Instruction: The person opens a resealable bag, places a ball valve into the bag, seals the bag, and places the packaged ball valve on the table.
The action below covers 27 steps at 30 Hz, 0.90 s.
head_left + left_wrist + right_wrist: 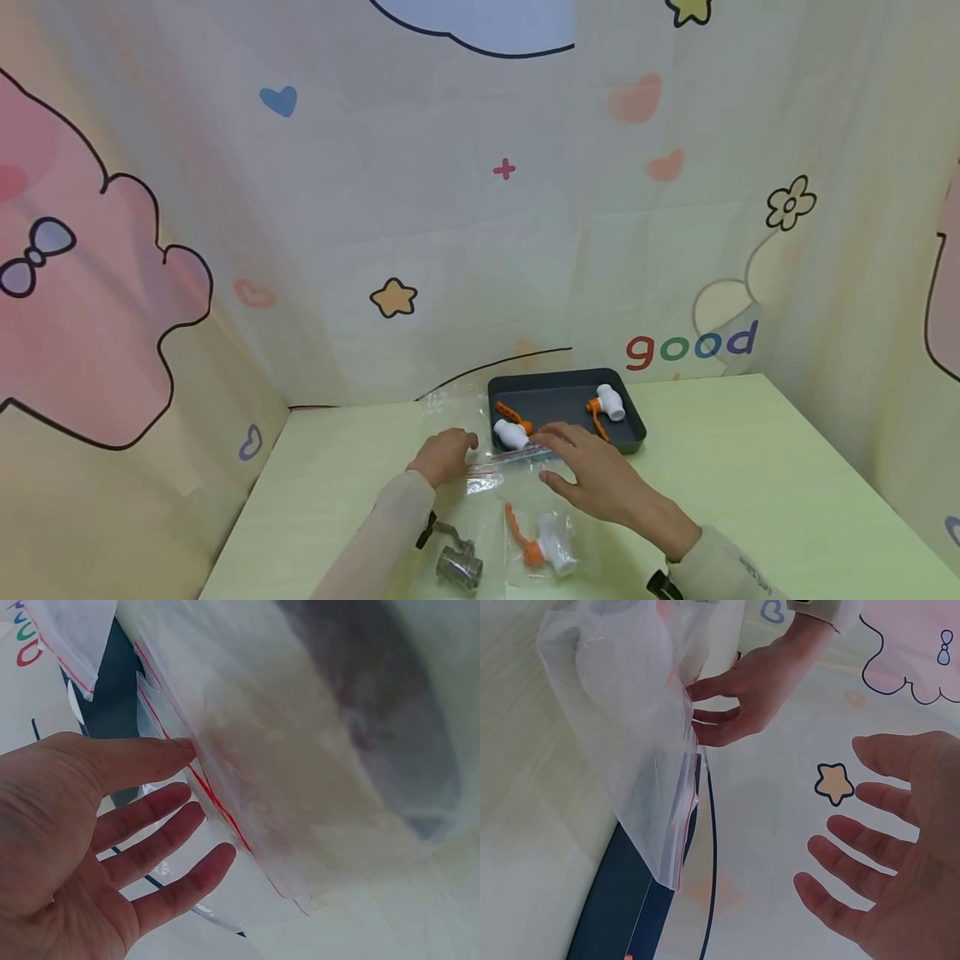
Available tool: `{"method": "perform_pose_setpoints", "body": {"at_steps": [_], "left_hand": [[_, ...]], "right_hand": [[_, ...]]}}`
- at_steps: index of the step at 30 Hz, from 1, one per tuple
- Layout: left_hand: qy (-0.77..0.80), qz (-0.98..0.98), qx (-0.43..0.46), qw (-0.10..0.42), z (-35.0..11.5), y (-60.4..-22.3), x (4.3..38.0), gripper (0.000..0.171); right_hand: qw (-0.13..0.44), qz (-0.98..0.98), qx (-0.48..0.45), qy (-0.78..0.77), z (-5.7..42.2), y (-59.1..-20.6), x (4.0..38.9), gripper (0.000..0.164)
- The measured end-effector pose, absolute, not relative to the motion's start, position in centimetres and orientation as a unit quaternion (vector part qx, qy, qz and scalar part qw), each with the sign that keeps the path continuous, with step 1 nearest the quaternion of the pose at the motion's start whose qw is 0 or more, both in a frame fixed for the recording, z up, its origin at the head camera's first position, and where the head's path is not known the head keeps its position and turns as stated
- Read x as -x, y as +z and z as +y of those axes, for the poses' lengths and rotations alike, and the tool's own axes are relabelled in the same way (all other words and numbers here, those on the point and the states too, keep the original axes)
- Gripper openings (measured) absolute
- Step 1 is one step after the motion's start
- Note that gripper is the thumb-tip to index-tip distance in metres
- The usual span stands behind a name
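Observation:
My left hand (444,457) is at the red-striped zip edge of a clear zip bag (255,772), thumb and fingertips on either side of the strip, pinching it. A grey metal ball valve (459,567) with a lever handle hangs inside that bag, blurred in the left wrist view. Beside it is a second zip bag (641,750), which holds a white plastic valve (556,543) with an orange handle. My right hand (600,475) hovers over this bag's top edge in the head view; its fingers (855,881) are spread and hold nothing.
A dark grey tray (551,382) stands at the back of the pale green table (750,475). In it lie two white valves with orange handles, one at the near left (512,433), one at the right (611,402). Clear plastic (453,404) shows behind my left hand. A printed curtain hangs behind.

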<state>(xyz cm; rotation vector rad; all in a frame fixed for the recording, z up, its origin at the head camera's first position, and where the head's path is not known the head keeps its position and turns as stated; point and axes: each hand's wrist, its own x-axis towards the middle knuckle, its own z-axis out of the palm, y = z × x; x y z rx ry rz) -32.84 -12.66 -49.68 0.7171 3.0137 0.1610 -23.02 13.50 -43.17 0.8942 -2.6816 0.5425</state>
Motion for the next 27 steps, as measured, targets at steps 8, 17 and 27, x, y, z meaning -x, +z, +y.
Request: {"method": "perform_pose_setpoints", "body": {"at_steps": [8, 17, 27], "left_hand": [[0.058, 0.973, -0.224, 0.007, -12.8, -50.0, 32.8, 0.020], [0.080, 0.968, -0.228, -0.067, -13.5, -49.0, 32.7, 0.020], [0.152, 0.961, -0.188, -0.138, -14.8, -47.1, 32.9, 0.018]], "right_hand": [[0.135, -0.922, -0.311, 0.186, 13.6, -43.3, 22.9, 0.045], [0.167, -0.914, -0.327, 0.175, 13.8, -42.7, 23.1, 0.044], [0.193, -0.912, -0.321, 0.167, 14.0, -41.4, 23.5, 0.046]]}}
